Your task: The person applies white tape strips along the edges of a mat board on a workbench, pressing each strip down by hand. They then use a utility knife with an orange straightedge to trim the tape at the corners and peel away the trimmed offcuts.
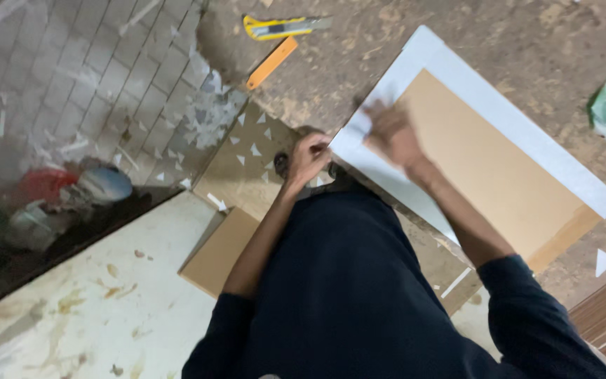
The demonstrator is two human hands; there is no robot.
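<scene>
Nearest the camera is the person's dark-clothed body and sleeves, both forearms reaching away toward the floor. To the near left lies a stained, pale board [99,302], with a smaller brown cardboard piece [219,253] just beside its right edge. Both hands meet at the near left corner of a tan panel [499,168] that rests on the rough floor [527,42] and carries a white paper border [450,67] along its edges. The left hand [308,158] has its fingers curled down against the corner, pinching or pressing the white edge there; whether it grips the paper or only holds it flat cannot be told. The right hand [391,130] is motion-blurred, fingers spread loosely over the white strip, seemingly rubbing it flat rather than grasping anything. The step in hand looks like folding and smoothing the paper at this corner, so the next move probably calls for firm, even pressure along the fold while the left hand keeps the corner from shifting. Left of the hands, small white triangular offcuts [254,149] scatter over cardboard. Farther off lie an orange strip [272,63] and a yellow utility knife [282,27].
</scene>
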